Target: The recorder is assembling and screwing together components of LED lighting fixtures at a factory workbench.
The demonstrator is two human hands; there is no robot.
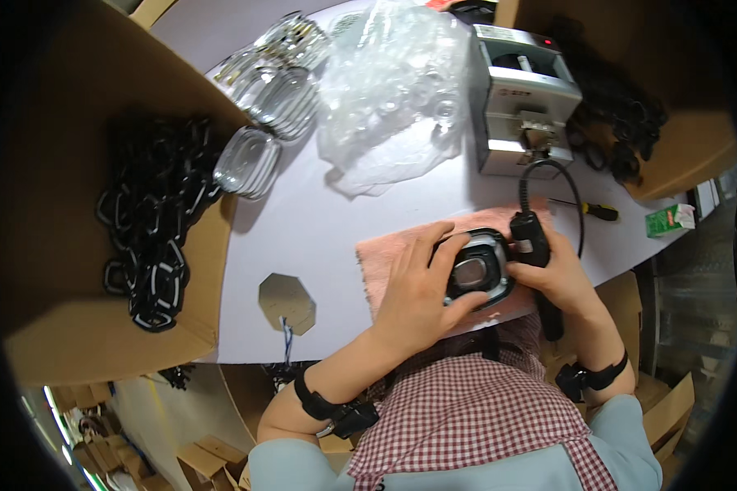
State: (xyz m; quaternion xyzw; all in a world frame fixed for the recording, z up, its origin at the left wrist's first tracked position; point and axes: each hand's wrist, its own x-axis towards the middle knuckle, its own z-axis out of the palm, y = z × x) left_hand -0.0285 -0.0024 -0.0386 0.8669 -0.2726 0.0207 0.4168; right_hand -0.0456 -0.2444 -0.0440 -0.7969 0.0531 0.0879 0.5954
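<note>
A black rounded-square housing (pixel 500 288) with a silvery, glossy centre lies on a pink cloth (pixel 377 255) near the table's front edge. Curved around its left side, my left hand (pixel 422 286) presses fingers on the top and thumb on the lower edge. My right hand (pixel 563 274) is closed around a black corded power screwdriver (pixel 529 239), held beside the housing's right side. The thumb reaches toward the housing's edge. A black cable (pixel 577 200) loops from the tool's upper end. Its lower end hangs past the table edge, and my palm hides the middle.
A silver screw-feeder machine (pixel 508 123) stands at the back right. Clear covers (pixel 250 164) are stacked beside a plastic bag (pixel 385 123). Cardboard boxes hold black frames (pixel 160 221) left and black parts (pixel 630 123) right. A yellow-black screwdriver (pixel 602 212), green carton (pixel 670 221) and octagonal plate (pixel 287 301) lie around.
</note>
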